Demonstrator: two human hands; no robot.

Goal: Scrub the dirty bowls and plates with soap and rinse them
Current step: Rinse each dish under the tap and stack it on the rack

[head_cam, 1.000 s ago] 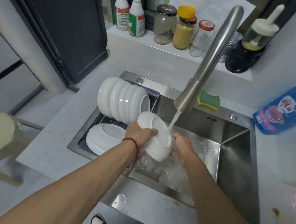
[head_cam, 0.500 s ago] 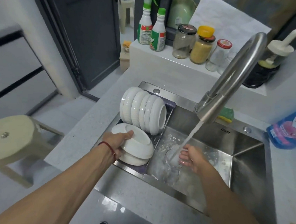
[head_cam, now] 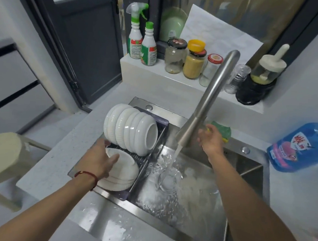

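Now the left hand [head_cam: 99, 160] rests with loose fingers on the upturned white bowl [head_cam: 121, 171], set on the stacked plates in the drying rack [head_cam: 161, 129] since a moment ago. Empty and relaxed, the right hand [head_cam: 210, 140] has risen from the running stream to beside the faucet [head_cam: 206, 108], near the green sponge [head_cam: 222, 131].

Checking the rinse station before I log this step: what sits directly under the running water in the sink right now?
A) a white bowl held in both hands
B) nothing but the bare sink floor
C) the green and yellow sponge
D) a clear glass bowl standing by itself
D: the stream from the faucet falls into a clear glass bowl on the sink floor, with neither hand touching it.
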